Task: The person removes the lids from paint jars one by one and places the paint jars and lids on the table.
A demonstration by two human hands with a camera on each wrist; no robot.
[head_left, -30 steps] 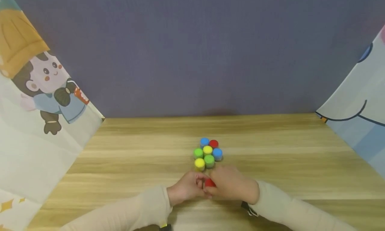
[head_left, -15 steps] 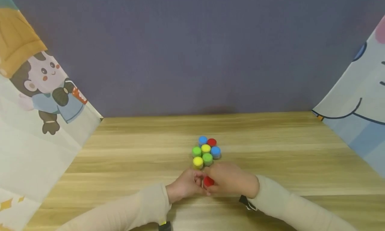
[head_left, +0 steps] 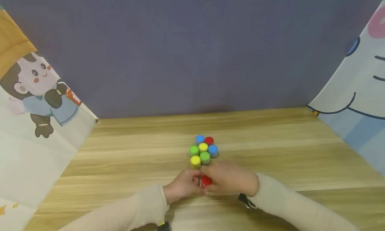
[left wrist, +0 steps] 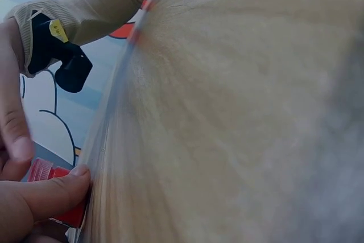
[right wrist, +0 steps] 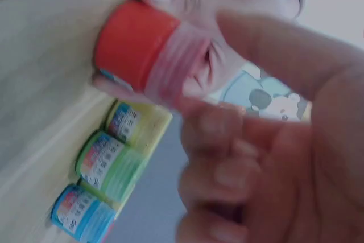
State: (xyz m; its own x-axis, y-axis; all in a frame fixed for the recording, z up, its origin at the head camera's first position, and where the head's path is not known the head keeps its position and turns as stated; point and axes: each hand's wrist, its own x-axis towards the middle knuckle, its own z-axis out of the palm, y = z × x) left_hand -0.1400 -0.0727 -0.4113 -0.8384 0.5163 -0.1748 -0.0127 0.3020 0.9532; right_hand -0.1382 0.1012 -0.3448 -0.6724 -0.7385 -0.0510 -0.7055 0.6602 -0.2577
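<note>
A small red paint jar [head_left: 206,181] with a clear ribbed lid [right wrist: 177,64] stands between the two hands. My left hand [head_left: 183,185] grips its red body low down, thumb on one side and fingers on the other, as the right wrist view shows. From the other side my right hand [head_left: 230,178] has its curled fingers and thumb at the lid. Its fingers are blurred in the right wrist view. Just beyond the hands several similar jars stand close together, among them a yellow jar [head_left: 195,162], a green jar [head_left: 205,158] and a blue jar [head_left: 213,151].
The jars stand on a wood-grain table [head_left: 135,151]. A dark grey-blue panel [head_left: 192,50] rises behind it. Cartoon-printed sheets, including the left sheet [head_left: 18,141], border both sides. A black wrist device [left wrist: 73,68] sits at the right sleeve.
The head view has shifted slightly, so the jars appear a little further left. Both hands stay around the red jar, and more of its red top shows between the fingers.
</note>
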